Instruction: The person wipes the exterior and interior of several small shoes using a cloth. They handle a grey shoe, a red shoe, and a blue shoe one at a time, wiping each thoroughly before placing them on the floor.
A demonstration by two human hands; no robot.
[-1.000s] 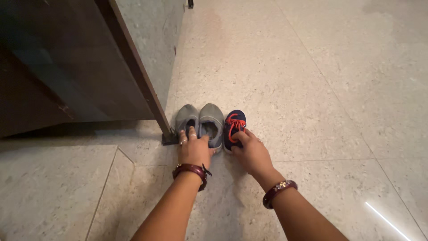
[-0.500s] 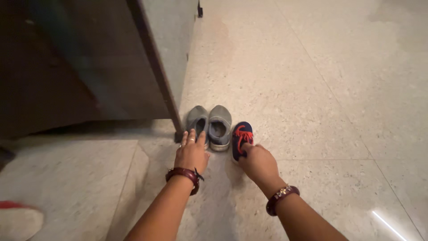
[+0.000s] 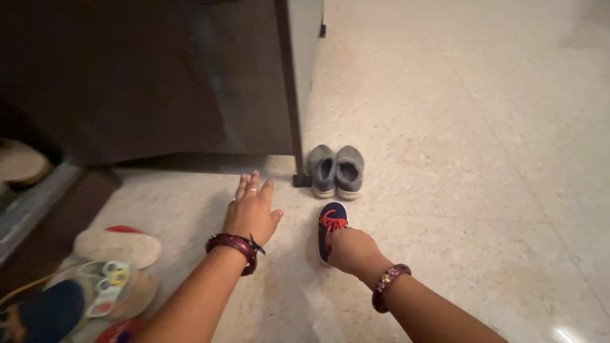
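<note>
A: Where was the navy shoe?
B: On the floor, near the grey pair. Right hand gripped its heel; left hand was spread flat, holding nothing.
A: Handling?
B: Prob. light, soft; heel's a good hold.

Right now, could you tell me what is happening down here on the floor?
A person reaches over a pale stone floor. The right hand grips the heel end of a small navy shoe with red laces. The left hand is open, fingers spread, holding nothing. A pair of grey shoes stands side by side by the corner of a dark cabinet. More footwear lies at lower left.
</note>
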